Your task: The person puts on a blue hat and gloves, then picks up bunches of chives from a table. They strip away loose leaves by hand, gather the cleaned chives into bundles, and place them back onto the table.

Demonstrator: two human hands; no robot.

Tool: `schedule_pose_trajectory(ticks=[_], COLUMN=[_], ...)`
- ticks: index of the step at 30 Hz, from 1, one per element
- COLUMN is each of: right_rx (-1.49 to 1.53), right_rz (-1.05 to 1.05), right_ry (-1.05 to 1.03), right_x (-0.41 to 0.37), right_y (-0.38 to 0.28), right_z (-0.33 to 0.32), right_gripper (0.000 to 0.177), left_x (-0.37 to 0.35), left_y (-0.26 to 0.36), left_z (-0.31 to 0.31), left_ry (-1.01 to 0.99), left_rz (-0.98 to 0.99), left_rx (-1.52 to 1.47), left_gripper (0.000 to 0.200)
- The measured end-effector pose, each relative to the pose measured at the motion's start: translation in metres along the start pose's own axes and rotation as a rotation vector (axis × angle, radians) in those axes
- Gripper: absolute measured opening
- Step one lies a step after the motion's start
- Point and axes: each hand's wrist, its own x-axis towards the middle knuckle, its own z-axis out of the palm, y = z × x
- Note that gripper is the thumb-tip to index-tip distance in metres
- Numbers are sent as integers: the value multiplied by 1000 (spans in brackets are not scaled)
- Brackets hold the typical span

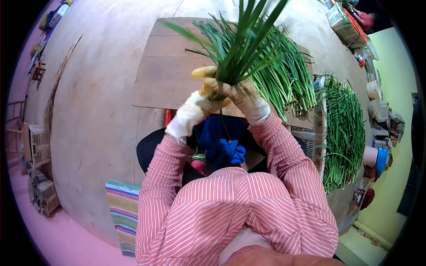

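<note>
A bunch of long green leafy stalks (pixel 242 48) stands upright in front of me, its leaves fanning out at the top. My right hand (pixel 244 95), in a yellowed white glove, is wrapped round the bunch. Just below and to the left, my left hand (pixel 195 108), gloved as well, closes round the lower end of the same bunch. A thin stem hangs down beneath my hands. Behind the bunch, a large pile of similar stalks (pixel 288 73) lies on a brown board (pixel 164 66), their pale ends toward the lower right.
More green stalks (pixel 342 133) fill a crate at the right. A striped mat (pixel 124 213) lies at lower left, and a long dry stalk broom (pixel 55 93) lies on the floor. Crates (pixel 344 24) and tubs (pixel 370 156) line the right wall. A person (pixel 366 18) is at the far upper right.
</note>
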Motion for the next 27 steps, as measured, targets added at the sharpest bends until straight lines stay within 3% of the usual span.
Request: schedule_pose_trajectory(ticks=[1,3,4,5,6,7,8,9,10,11,13,15,16,19,21,23,25,27], right_rx=[232,145,416,685,-3,87,-429,-942,-1205,-981,-419,-609,-731,-1193,-1546,-1250,-668,-686], right_rz=[81,29,63,97,-10,28,-186,-399,-609,-282,236,-9,-93,-222,-294,-213,262,87], right_ry=[-19,5,45,87,182,-50,-7,35,30,-5,-93,33,70,42,-133,-515,-340,-3], right_x=[4,21,25,30,32,40,41,42,41,43,46,39,39,10,-42,-65,-73,-69], right_y=[-1,37,57,64,68,84,79,68,47,49,38,38,62,154,139,129,113,113], right_z=[3,-17,-23,-21,-21,-48,-45,-37,-21,-20,-20,-28,-47,-82,-23,-7,3,-13], right_gripper=[45,46,41,37,32,63,47,33,42,60,76,83,80,72,60,47,36,30], left_x=[7,16,19,21,23,24,23,28,37,42,27,30,38,34,34,28,30,32], left_y=[2,-8,-16,-21,-28,-41,-104,-117,-126,-114,-60,19,1,-3,-4,0,-13,-17], left_z=[-11,-25,-31,-35,-39,-43,-42,-49,-56,-59,-39,-51,-61,-83,-87,-86,-92,-92], left_ry=[19,-23,-68,-68,14,102,243,244,70,-101,245,261,243,381,401,485,485,509], left_rz=[129,79,30,36,320,600,380,371,233,103,-69,-34,-9,-51,-63,-115,-161,-231], left_rx=[233,424,606,605,652,689,450,446,386,327,-275,-99,-510,-801,-909,-1025,-1101,-1104], left_gripper=[29,28,27,27,26,25,27,27,33,41,29,25,25,30,29,30,33,32])
